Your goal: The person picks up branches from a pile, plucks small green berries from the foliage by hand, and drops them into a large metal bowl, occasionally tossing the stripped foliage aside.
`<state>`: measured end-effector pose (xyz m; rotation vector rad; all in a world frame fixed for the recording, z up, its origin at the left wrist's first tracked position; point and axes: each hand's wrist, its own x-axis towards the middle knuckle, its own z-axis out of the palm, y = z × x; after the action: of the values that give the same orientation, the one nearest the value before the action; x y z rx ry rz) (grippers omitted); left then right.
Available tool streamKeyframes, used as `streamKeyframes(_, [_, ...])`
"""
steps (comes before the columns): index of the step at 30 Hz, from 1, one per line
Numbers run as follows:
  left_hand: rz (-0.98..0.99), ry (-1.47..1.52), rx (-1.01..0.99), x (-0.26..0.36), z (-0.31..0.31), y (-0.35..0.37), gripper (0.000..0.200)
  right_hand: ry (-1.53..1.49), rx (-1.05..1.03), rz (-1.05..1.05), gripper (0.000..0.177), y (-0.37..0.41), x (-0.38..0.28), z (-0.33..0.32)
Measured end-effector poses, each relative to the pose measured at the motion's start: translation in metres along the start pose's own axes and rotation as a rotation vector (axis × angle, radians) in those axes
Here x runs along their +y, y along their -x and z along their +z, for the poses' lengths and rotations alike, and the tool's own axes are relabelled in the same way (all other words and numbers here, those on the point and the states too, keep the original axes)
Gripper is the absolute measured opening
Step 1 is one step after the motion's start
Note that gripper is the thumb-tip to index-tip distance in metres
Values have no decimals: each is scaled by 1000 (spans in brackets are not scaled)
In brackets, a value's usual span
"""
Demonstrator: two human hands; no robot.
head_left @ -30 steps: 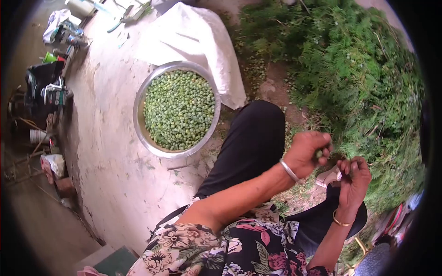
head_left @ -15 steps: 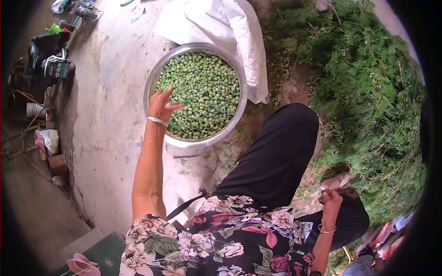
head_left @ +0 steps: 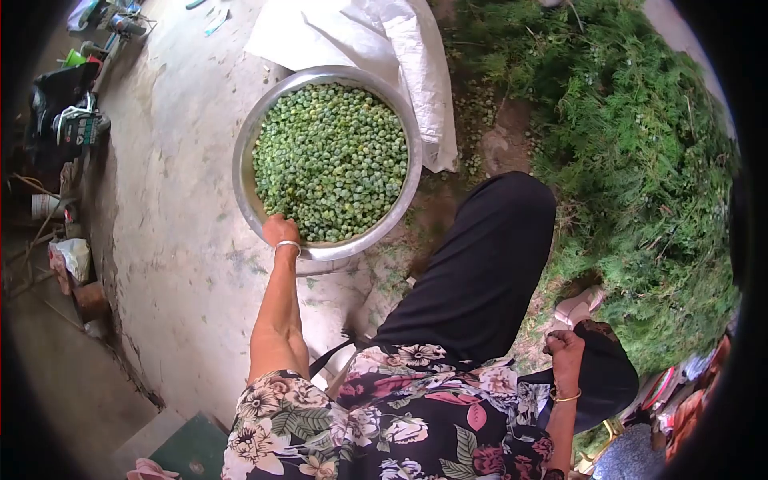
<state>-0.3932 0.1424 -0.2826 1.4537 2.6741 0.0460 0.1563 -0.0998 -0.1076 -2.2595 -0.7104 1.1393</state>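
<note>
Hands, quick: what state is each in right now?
Left hand: at the near rim of the metal bowl, fingers hidden, cannot be told.
Right hand: closed in a fist; contents cannot be told.

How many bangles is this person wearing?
2: a silver bangle on the left wrist at the rim of the bowl, a gold bangle on the right wrist, lower right.

Round silver metal bowl point(head_left: 244, 152), centre-left: dull grey with a bright rim. Heap of shelled peas point(head_left: 332, 160) inside it: mottled light and mid green. Woven plastic sack point(head_left: 416, 56), top: white. Rough concrete floor point(head_left: 176, 240), left: pale grey, blotched. Leafy plant pile point(head_left: 640, 160), right: deep green. Cloth trousers point(head_left: 480, 264), centre: plain black. Printed blouse point(head_left: 400, 416), bottom: black ground with pink, cream and green flowers. Thin silver bangle point(head_left: 286, 246); thin gold bangle point(head_left: 566, 396).
</note>
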Motion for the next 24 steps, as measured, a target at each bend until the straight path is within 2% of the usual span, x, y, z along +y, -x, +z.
streamKeyframes(2, [-69,238,50,-1,-8,4,15,-11,-3,-3,13,2,3,0])
streamKeyframes(3, [-67,240,51,0,-5,4,15,18,-17,-3,14,2,3,0])
streamKeyframes(6, [98,817,105,14,1,9,14,67,-32,0,17,2,4,6])
streamKeyframes(7, [259,642,162,27,-7,15,10,93,-32,3,17,2,4,8])
streamKeyframes(10, [590,389,249,75,-8,29,6,125,-53,-8,20,4,-6,14])
streamKeyframes(12, [708,332,221,103,-8,40,8,147,-42,-24,20,4,-5,15])
streamKeyframes(15, [787,171,170,129,5,48,4,191,-15,-51,20,1,6,14])
streamKeyframes(17, [819,-48,145,140,13,50,2,214,5,-60,20,4,9,12])
streamKeyframes(22, [821,-51,109,147,21,43,4,231,-4,-21,20,10,12,11])
streamKeyframes(24, [801,-28,-3,148,18,38,5,259,-24,-7,22,10,11,13])
